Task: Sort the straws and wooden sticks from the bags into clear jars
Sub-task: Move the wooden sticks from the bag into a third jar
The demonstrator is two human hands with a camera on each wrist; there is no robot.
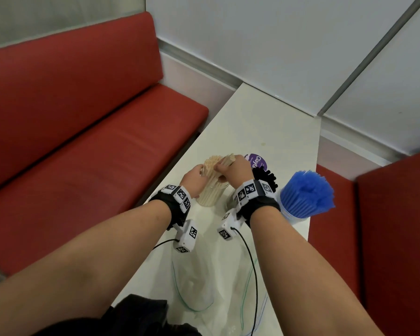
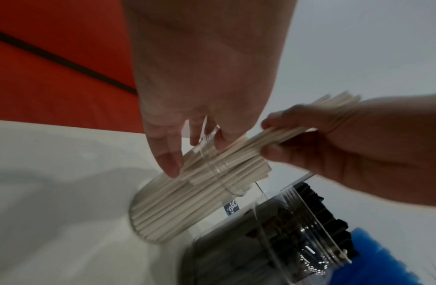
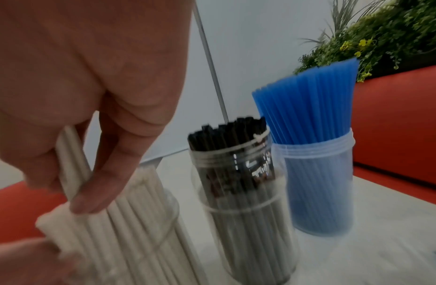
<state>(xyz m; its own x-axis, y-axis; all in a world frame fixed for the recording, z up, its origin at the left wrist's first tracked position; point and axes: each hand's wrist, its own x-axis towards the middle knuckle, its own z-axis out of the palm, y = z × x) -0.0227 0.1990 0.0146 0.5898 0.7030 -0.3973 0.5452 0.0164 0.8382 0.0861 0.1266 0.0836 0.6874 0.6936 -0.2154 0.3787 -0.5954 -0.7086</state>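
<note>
A clear jar (image 1: 210, 197) packed with pale wooden sticks (image 2: 177, 204) stands on the white table (image 1: 264, 132). My left hand (image 1: 197, 175) grips the jar at its neck, with the thumb on its side. My right hand (image 1: 226, 167) pinches a bundle of wooden sticks (image 2: 294, 128) whose lower ends are inside the jar's mouth. In the right wrist view my right hand (image 3: 76, 183) holds the sticks above the jar (image 3: 148, 231). A jar of black straws (image 3: 236, 192) and a jar of blue straws (image 3: 316, 173) stand to the right.
Clear plastic bags (image 1: 204, 287) lie flat on the table near me. A purple lid (image 1: 256, 161) lies behind the jars. A red bench (image 1: 83, 117) runs along the left, and a red seat (image 1: 386, 226) is on the right. A wall closes off the table's far end.
</note>
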